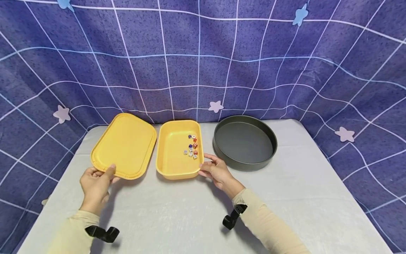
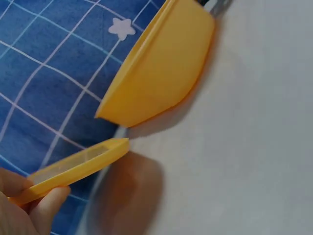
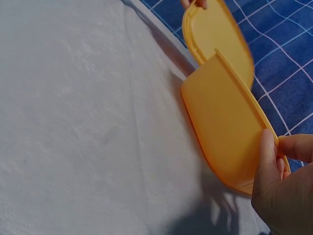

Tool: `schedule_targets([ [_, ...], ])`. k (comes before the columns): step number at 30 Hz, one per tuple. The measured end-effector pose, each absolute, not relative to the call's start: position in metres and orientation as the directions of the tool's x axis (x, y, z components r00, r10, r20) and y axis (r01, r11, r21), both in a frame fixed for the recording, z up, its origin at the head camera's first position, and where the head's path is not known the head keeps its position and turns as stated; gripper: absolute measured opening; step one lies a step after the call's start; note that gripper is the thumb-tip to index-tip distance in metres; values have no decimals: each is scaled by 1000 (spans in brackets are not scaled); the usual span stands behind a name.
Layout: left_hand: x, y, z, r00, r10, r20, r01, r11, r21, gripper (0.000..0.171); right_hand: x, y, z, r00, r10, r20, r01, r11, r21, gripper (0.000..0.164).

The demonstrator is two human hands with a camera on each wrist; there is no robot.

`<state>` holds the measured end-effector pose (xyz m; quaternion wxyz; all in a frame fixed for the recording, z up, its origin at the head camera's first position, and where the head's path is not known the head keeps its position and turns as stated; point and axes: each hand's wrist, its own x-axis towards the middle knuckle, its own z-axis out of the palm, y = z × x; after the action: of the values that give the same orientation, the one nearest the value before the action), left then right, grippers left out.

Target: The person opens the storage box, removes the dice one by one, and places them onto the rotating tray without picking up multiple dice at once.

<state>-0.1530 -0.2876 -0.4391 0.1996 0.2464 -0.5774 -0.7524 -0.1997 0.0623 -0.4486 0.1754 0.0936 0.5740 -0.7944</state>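
My left hand (image 1: pixel 95 187) pinches the near-left corner of a flat yellow lid (image 1: pixel 125 146) between thumb and fingers. The left wrist view shows this lid (image 2: pixel 80 169) raised over the cloth, its shadow beneath. To its right, a yellow plastic container (image 1: pixel 168 141) stands upright on the table. Several small red, blue and white dice (image 1: pixel 191 150) lie inside it, mostly along the right side. With thumb and fingers, my right hand (image 1: pixel 219 174) grips the container's rim near the front right corner. In the right wrist view the thumb lies against the outer wall.
A round dark grey pan (image 1: pixel 245 141) stands at the right, close behind the right hand. White cloth covers the table (image 1: pixel 177 218). A blue-purple grid-patterned curtain (image 1: pixel 196 70) with stars hangs along the back and sides.
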Motion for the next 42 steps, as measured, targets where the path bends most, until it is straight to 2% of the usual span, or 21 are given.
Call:
schedule_targets([
  [2, -151, -283, -443, -786, -581, -212, -30, -306, 952, 34, -200, 62, -449, -921, -169, -352, 387, -281, -878, 59],
  [6, -149, -282, -458, -798, -535, -279, -89, -353, 931, 33, -201, 62, -449, -919, -168, -356, 390, -281, -877, 59],
  [10, -144, -273, -449, -776, -504, -379, -150, -435, 888, 24, -201, 62, -450, -917, -173, -358, 395, -281, -875, 60],
  [14, -142, -271, -447, -750, -482, -453, -226, -457, 860, 20, -201, 62, -450, -916, -178, -360, 398, -282, -873, 60],
  [18, -142, -276, -454, -760, -448, -471, -324, -367, 872, 17, -201, 63, -450, -916, -178, -360, 399, -287, -871, 60],
  [22, -142, -287, -463, -804, -372, -465, -410, -220, 885, 15, -201, 63, -450, -916, -180, -358, 397, -286, -872, 60],
  [27, -143, -302, -469, -846, -266, -462, -478, -4, 878, 27, -201, 63, -449, -916, -183, -358, 398, -283, -873, 60],
  [34, -149, -311, -467, -832, -190, -522, -552, 183, 813, 41, -201, 64, -450, -916, -179, -358, 397, -282, -874, 60],
  [42, -148, -315, -463, -812, -190, -552, -581, 347, 736, 49, -202, 65, -452, -915, -190, -356, 398, -279, -874, 59],
])
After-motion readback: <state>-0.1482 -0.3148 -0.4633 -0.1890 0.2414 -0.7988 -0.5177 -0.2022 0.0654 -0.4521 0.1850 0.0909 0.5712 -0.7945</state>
